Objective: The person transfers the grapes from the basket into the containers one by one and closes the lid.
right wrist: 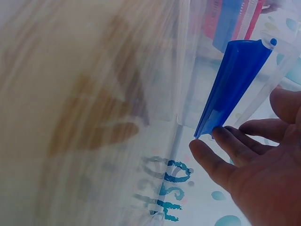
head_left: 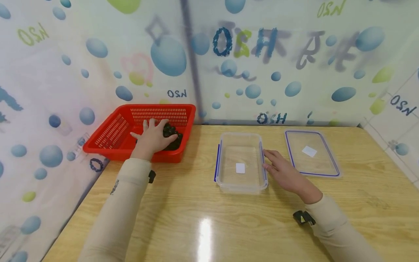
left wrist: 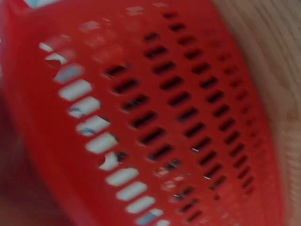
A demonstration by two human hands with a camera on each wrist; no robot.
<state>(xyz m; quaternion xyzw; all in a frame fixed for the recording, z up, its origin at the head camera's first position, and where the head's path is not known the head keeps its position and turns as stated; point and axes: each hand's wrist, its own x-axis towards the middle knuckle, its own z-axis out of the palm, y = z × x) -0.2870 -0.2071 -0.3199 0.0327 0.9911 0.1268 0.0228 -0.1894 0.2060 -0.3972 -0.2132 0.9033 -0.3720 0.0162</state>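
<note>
My left hand [head_left: 153, 136] reaches into a red slotted basket [head_left: 111, 154], fingers spread over a pile of dark green, shiny, lumpy things [head_left: 172, 141] at its right end. The palm's underside is hidden. In the left wrist view, the basket's slotted wall [left wrist: 141, 103] fills most of the picture, with dark shapes behind the slots. My right hand [head_left: 283, 173] rests beside a clear plastic container [head_left: 241, 187] that has no lid on it. In the right wrist view, its fairly straight fingertips are at the lower edge of a blue latch [right wrist: 233, 84] on the container's side.
A clear lid [head_left: 312, 153] with a blue seal and a white label lies to the right of the container. Wooden table [head_left: 183, 214] runs under everything. Behind it hangs a patterned sheet [head_left: 209, 80], which also covers the left side.
</note>
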